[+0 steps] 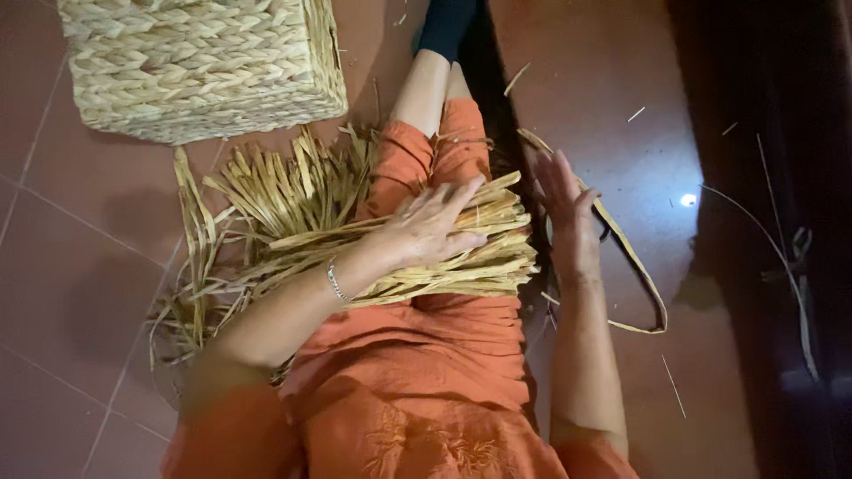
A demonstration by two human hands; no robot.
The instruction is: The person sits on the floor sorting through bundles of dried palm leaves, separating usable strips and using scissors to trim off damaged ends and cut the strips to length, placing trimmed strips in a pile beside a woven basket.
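Seated on the floor (89, 266), the person presses the left hand (432, 226), fingers spread flat, on a bundle of dried straw strips (444, 257) across the lap; right hand (568, 217) hovers open, holding nothing. One woven basket (195, 66) stands finished, far left; much loose straw remains unworked.

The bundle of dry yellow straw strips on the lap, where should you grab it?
Probably near the bundle of dry yellow straw strips's even cut ends, coming from above. There the strips lie tight across the orange trousers; leftward they fan apart. The left hand already presses there.
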